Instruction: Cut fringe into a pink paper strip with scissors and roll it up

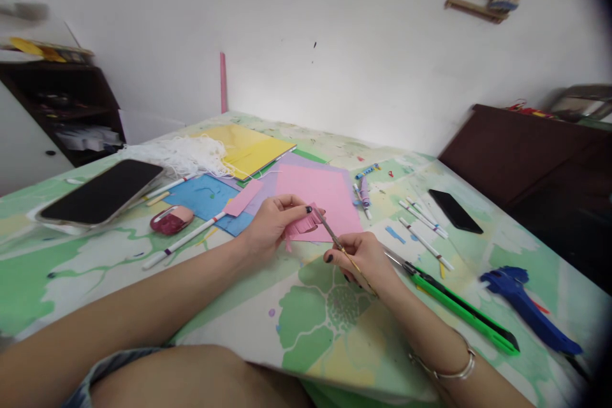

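My left hand (275, 223) pinches a small strip of fringed pink paper (302, 224) between thumb and fingers, its cut ends hanging down. In my right hand (361, 258) is a slim tool (340, 245), dark grey toward the tip and golden brown toward the back; its exact kind is unclear. The tool's tip meets the right end of the strip, close to my left thumb. Beneath both hands lies a pink paper sheet (318, 188). A green utility knife (463, 309) rests by my right wrist, and a white stick with a pink paper piece (243, 196) is left of my left hand.
Blue paper (203, 197), a yellow pad (248, 146) and white string (186, 156) lie at the left back. A large phone (102, 194) and a maroon-pink object (172, 220) sit left. Rightward are several white sticks (425, 243), a black phone (455, 210) and a blue glue gun (530, 309).
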A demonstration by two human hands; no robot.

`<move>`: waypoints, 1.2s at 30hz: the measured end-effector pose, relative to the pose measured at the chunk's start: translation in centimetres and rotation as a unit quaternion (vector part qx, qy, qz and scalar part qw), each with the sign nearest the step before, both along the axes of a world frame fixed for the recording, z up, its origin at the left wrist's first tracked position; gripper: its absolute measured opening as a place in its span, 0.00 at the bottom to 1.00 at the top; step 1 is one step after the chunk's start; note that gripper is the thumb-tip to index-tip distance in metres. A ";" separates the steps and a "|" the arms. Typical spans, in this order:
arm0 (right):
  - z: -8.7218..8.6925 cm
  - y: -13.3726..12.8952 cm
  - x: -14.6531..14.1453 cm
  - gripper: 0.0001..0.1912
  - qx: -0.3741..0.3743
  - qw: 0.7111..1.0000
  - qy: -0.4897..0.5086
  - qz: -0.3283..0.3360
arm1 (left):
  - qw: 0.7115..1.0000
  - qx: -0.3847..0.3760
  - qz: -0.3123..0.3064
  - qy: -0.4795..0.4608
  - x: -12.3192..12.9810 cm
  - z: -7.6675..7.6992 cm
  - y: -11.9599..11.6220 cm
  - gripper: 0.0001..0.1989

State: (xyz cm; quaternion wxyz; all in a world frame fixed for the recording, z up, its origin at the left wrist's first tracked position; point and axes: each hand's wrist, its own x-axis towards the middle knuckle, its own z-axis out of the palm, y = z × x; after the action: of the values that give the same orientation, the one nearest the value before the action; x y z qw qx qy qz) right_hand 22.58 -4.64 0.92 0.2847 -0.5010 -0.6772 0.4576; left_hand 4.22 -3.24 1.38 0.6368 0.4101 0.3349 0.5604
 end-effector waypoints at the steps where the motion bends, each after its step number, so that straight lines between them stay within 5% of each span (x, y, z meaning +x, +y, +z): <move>1: 0.0 0.0 0.0 0.19 0.000 1.000 -0.002 0.000 | 1.000 0.000 0.000 0.002 0.0 0.0 0.0 0.07; 36: -0.1 -0.1 0.1 0.23 0.005 0.998 0.058 0.034 | 1.000 -0.005 0.011 0.015 -0.3 -0.3 0.5 0.05</move>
State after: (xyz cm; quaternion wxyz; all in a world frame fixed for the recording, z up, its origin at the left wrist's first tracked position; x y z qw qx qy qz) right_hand 22.66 -4.71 0.83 0.3101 -0.4494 -0.6781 0.4920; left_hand 3.94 -2.74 1.12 0.6277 0.4119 0.3520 0.5590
